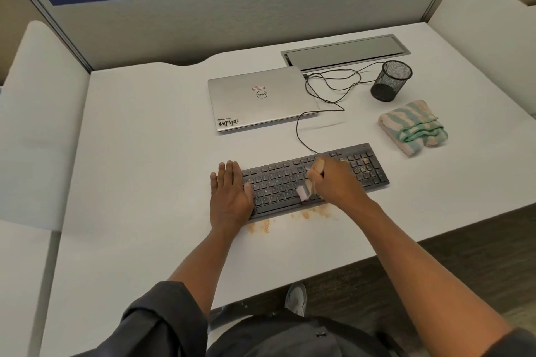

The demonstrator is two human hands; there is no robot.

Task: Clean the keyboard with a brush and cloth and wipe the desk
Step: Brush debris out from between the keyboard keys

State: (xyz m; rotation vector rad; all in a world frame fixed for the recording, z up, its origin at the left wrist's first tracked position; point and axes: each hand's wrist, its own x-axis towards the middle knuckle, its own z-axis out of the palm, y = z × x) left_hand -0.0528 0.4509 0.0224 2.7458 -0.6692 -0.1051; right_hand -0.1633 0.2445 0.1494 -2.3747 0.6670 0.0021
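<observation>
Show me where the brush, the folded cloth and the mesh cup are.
brush (pixel 303 193): head view, on its blurred pale bristle end over the keys.
folded cloth (pixel 412 127): head view, on its striped top.
mesh cup (pixel 390 85): head view, on its outer wall.

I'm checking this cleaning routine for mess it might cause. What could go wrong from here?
1. The brush in the right hand is sweeping crumbs onto the desk; they may spill off its front edge.
2. Grit on the keyboard's right keys could get pushed between them.
</observation>
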